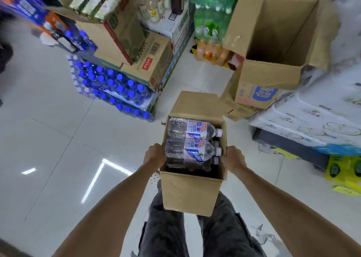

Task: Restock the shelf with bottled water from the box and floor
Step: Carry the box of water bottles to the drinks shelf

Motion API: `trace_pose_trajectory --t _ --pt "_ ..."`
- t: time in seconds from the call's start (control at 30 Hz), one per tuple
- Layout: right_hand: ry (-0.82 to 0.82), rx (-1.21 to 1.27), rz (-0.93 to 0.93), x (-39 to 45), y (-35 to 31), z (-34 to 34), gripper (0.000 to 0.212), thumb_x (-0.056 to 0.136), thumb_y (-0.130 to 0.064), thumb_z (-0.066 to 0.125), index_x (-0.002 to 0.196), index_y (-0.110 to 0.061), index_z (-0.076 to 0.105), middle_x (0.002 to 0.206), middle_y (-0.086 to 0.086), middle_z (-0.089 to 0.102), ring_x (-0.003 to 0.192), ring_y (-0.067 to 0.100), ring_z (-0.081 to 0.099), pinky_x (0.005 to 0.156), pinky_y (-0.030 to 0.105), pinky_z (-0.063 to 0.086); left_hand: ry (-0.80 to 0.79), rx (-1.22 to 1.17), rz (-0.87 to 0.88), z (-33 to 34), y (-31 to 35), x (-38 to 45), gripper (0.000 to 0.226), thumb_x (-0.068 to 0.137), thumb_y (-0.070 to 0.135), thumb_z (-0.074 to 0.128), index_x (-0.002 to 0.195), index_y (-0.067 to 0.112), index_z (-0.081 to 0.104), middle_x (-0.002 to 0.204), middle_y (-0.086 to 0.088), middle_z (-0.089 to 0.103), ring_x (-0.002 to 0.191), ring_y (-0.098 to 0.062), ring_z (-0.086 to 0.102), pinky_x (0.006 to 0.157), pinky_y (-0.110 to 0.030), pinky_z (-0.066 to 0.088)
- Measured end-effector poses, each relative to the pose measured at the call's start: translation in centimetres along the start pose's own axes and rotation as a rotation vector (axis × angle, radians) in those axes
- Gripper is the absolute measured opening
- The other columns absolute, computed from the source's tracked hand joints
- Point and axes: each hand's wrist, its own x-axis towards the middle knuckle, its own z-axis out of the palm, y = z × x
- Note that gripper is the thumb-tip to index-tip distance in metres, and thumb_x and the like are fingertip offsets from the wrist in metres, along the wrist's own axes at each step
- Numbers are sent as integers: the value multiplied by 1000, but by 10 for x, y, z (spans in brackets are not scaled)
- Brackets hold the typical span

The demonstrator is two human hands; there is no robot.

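An open cardboard box [190, 194] hangs in front of my legs, above the tiled floor. Inside it lie several clear water bottles [192, 129] with white caps and blue-and-red labels, stacked on their sides. My left hand [154, 156] grips the box's left rim, fingers curled over the edge. On the opposite rim, my right hand [233, 159] grips the same way. No shelf is in view.
Shrink-wrapped packs of blue-capped bottles [111, 86] sit on the floor ahead left, with cardboard cartons [144, 61] stacked on them. An empty open carton [273, 41] stands ahead right on other boxes. White printed cases [312, 120] line the right side. Bare floor tiles lie to the left.
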Motion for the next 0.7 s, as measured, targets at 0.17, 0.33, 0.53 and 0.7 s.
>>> trace_pose_trajectory --t 0.17,0.33,0.53,0.7 --pt "-34 -121 -63 -34 -84 9 19 87 -11 54 103 -3 60 105 16 64 91 35 60 65 29 40 -2 -106 -38 -58 -68 -15 24 94 22 54 107 3 60 105 -11 67 83 -24 63 67 -29 51" --pt "-86 -240 -138 -71 -186 32 24 88 -12 53 110 -4 57 116 16 61 107 35 60 73 29 43 17 -234 -110 -116 -156 -24 19 90 18 55 98 3 63 100 -13 69 86 -28 68 63 -30 50" --pt "-138 -347 -277 -110 -313 83 15 87 -13 54 100 -6 57 116 17 63 106 35 61 75 28 44 95 -353 -208 -178 -259 -31 14 93 20 56 91 6 59 92 -9 67 74 -20 59 62 -24 45" --pt "-169 -454 -444 -135 -419 136 29 89 -11 52 116 -3 57 123 20 61 115 37 57 87 32 46 199 -463 -338 -219 -347 -33 24 95 22 53 100 2 64 96 -9 69 75 -20 61 63 -25 47"
